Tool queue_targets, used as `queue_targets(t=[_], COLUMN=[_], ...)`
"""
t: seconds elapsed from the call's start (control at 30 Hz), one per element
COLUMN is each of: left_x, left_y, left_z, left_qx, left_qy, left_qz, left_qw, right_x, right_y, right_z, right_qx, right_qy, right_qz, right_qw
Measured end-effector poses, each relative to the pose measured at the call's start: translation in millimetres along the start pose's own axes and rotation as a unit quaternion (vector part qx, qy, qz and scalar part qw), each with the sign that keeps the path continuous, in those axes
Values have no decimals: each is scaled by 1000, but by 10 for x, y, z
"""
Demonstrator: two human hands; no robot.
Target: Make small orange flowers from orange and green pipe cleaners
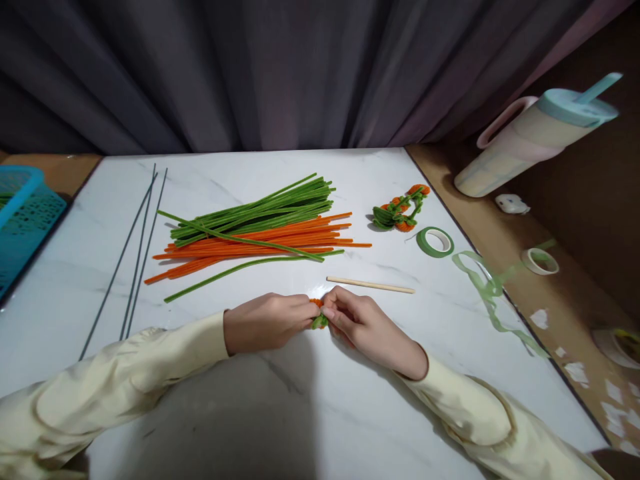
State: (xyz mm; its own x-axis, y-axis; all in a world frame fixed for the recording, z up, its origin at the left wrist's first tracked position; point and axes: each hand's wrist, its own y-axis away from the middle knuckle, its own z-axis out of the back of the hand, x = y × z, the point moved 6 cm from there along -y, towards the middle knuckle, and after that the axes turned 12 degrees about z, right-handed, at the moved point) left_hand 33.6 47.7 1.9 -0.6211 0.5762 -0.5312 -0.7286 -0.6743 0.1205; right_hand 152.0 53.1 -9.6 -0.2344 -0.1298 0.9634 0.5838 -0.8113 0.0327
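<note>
Between the fingertips of both hands is a small orange and green pipe-cleaner piece (319, 321), mostly covered by the fingers. My left hand (274, 321) pinches it from the left, and my right hand (369, 327) pinches it from the right with thumb and forefinger. Just beyond the right hand lies a thin wooden stick (371, 285). A single green pipe cleaner (240, 267) rests past the left hand. Farther off are a bundle of orange pipe cleaners (260, 248) and a bundle of green pipe cleaners (260, 210).
Three dark wire stems (135, 267) lie at left, near a blue basket (25, 200). At right sit a finished orange-and-green pipe-cleaner cluster (400, 208), a green tape roll (435, 242), a loose tape strip (493, 300), another tape roll (540, 261) and a tumbler (530, 143).
</note>
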Motion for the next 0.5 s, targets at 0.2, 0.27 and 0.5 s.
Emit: queue_targets(t=[0.2, 0.27, 0.5], left_x=[2, 29, 154], left_y=[-3, -20, -75], left_z=[-5, 35, 90], left_qx=[-10, -4, 126], left_qy=[32, 81, 223], left_qz=[-10, 15, 163], left_qw=[999, 997, 953], right_x=[-11, -12, -29], right_y=[0, -1, 3], right_z=[-3, -1, -7], right_qx=[-5, -7, -5], right_qy=[15, 14, -17], right_qz=[8, 8, -15], right_qw=[1000, 1000, 1000])
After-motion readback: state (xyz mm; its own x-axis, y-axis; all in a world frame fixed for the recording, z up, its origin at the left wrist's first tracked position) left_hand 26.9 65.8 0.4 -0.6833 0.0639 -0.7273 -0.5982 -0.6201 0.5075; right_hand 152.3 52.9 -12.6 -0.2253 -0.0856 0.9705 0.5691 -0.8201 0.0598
